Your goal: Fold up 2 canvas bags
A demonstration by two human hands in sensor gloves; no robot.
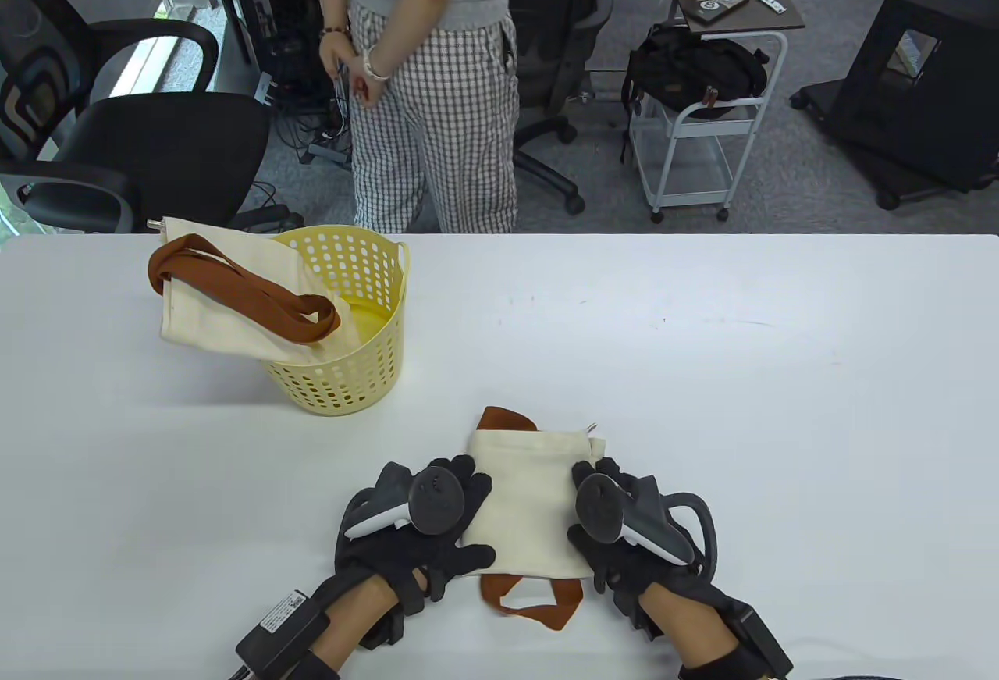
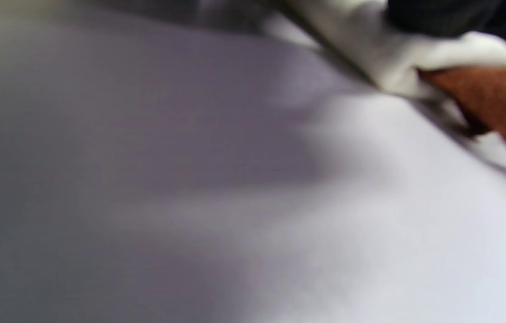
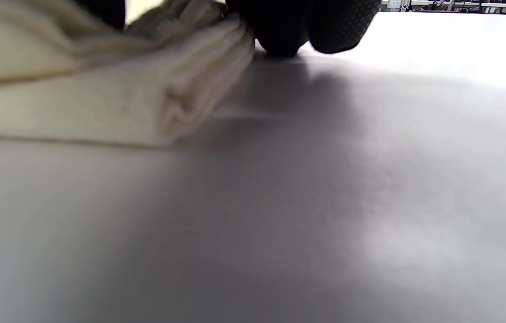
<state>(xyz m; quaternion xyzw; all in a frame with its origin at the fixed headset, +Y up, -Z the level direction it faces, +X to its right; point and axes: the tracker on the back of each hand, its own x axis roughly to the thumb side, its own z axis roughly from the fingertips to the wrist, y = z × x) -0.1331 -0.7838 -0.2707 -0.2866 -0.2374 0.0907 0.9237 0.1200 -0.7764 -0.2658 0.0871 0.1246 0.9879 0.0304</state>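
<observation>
A cream canvas bag (image 1: 524, 500) with brown straps (image 1: 538, 608) lies folded into a small rectangle near the table's front edge. My left hand (image 1: 437, 524) rests on its left edge, fingers spread flat. My right hand (image 1: 605, 512) rests on its right edge. The right wrist view shows the stacked folded layers (image 3: 100, 103) with my fingertips (image 3: 298, 31) down on the table beside them. The left wrist view is blurred and shows cream cloth (image 2: 396, 58) and a brown strap (image 2: 490, 98). A second cream bag (image 1: 226, 297) with brown straps lies unfolded, draped over the yellow basket (image 1: 351, 368).
The yellow perforated basket stands at the table's left-centre. A person (image 1: 429, 79) stands just beyond the far edge of the white table (image 1: 702, 368). Office chairs and a cart stand on the floor behind.
</observation>
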